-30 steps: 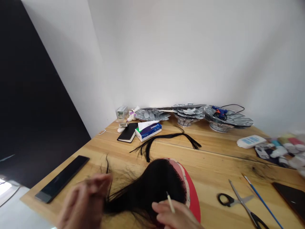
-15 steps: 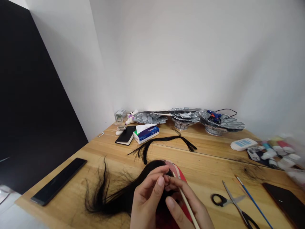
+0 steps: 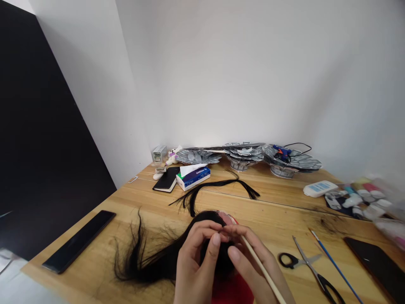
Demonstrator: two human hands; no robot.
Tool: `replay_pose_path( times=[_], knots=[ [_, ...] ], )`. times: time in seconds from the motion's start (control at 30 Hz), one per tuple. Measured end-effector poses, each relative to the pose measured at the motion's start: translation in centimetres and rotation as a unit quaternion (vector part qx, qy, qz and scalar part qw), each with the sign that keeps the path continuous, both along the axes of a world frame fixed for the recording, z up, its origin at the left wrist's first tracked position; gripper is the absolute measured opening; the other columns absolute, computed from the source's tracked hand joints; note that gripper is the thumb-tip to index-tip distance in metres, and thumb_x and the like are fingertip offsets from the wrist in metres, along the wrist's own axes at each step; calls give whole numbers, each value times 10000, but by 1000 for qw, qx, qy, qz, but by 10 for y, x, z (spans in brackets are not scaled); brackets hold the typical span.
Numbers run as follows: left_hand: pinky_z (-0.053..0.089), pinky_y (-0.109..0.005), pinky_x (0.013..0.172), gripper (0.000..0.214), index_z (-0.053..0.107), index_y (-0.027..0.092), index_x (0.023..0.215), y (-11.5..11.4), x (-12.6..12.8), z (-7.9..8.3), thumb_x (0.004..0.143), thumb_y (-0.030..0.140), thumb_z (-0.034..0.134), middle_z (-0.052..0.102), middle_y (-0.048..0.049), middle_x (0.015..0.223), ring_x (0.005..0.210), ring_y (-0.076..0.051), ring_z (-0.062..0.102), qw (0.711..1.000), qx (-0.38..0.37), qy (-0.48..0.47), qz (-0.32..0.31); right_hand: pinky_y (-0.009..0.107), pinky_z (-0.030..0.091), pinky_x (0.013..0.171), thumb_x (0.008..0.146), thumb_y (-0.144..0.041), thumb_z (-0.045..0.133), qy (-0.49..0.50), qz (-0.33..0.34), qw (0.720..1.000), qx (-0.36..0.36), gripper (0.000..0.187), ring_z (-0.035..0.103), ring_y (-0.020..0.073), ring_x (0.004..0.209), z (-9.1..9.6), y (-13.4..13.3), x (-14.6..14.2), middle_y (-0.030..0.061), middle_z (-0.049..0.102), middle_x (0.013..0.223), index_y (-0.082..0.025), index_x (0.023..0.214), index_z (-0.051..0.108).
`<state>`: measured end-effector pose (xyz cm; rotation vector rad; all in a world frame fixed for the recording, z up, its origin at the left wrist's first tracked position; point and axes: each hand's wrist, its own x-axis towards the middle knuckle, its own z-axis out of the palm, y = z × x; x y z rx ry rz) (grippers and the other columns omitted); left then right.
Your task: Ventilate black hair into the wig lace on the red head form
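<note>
A head-like piece with long black hair [image 3: 164, 257] lies at the front of the table, its hair spread to the left. A pink patch [image 3: 225, 218] shows at its top, and red material [image 3: 232, 289] shows below. My left hand [image 3: 198, 259] is closed, thumb and fingers pinching at the black hair; what lies between the fingertips is mostly hidden. Close against it, my right hand [image 3: 257, 264] grips a thin pale wooden stick [image 3: 261, 266] that slants down to the right. The fingertips of both hands meet over the hair.
Scissors [image 3: 311, 266], a blue brush [image 3: 335, 264] and a dark phone-like slab [image 3: 375, 266] lie at right. Loose black hair strands [image 3: 218, 183] lie beyond the hands, near a tissue pack [image 3: 193, 177] and black notebook [image 3: 167, 179]. A long black device [image 3: 79, 240] is at left.
My fingertips have drawn together over the hair, and the stick has tilted lower to the right, its upper tip now behind the fingers. The view has shifted slightly.
</note>
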<state>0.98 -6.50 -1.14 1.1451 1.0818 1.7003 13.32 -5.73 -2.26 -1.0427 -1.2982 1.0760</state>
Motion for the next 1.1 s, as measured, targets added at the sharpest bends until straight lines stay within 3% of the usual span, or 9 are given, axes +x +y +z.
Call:
replay_pose_path(
  times=[0.2,0.27,0.37,0.43,0.53,0.67,0.8,0.93,1.1],
  knots=[
    [430,-232,868,205,734,203,731,2,-5,-4,819,385,771,671,-55,943,942,-203,596,998,-18,-48,-26,337,534,803,836,-471,702,8,28,999,-36,246,694,254,827,9,1,1,59,766,856,-233,787,739],
    [448,-224,821,224,736,184,735,3,-8,-4,815,389,779,669,-46,868,857,-178,603,992,-44,-96,-69,327,521,837,806,-437,749,94,51,993,-59,209,689,244,863,14,2,5,38,760,808,-235,755,740],
    [505,-256,755,283,710,154,720,5,-13,-5,757,408,830,673,-47,792,754,-168,634,961,-103,-199,-160,261,530,736,737,-404,822,254,100,953,-130,234,678,189,749,19,4,8,25,757,718,-216,672,698],
    [535,-267,720,302,680,148,713,7,-15,-5,694,368,885,672,-42,767,722,-165,656,931,-136,-268,-209,204,503,601,727,-390,836,320,118,927,-153,288,582,124,558,20,5,10,-6,675,549,-195,608,661],
    [487,-180,535,294,654,134,736,9,-21,-3,678,276,905,610,14,658,502,-68,559,889,-161,-352,-246,158,439,473,765,-366,819,374,113,908,-153,303,313,61,399,18,6,14,-98,393,376,-178,597,651],
    [301,-113,383,180,617,99,729,11,-29,3,898,130,670,435,83,532,346,8,342,850,-168,-443,-231,115,370,371,691,-324,890,401,45,895,-191,242,174,34,382,16,11,31,-143,271,398,-165,720,710],
    [293,-133,368,499,573,106,738,14,-36,9,1057,95,189,366,79,501,323,-19,386,829,-169,-506,-167,66,323,302,590,-283,948,404,-37,897,-177,313,341,24,389,10,26,57,-101,474,497,-172,785,729],
    [291,-145,347,498,536,124,765,14,-39,15,1066,108,139,366,82,495,305,-31,391,818,-160,-540,-118,86,423,363,609,-259,932,388,-79,904,-161,317,617,96,668,-2,42,79,-20,664,738,-182,850,740],
    [310,-155,346,474,499,152,793,15,-48,20,1062,92,113,368,85,503,311,-48,391,813,-130,-562,-81,168,531,513,632,-278,912,380,-87,909,-147,289,627,119,712,-10,50,96,-43,625,732,-199,844,732]
  ],
)
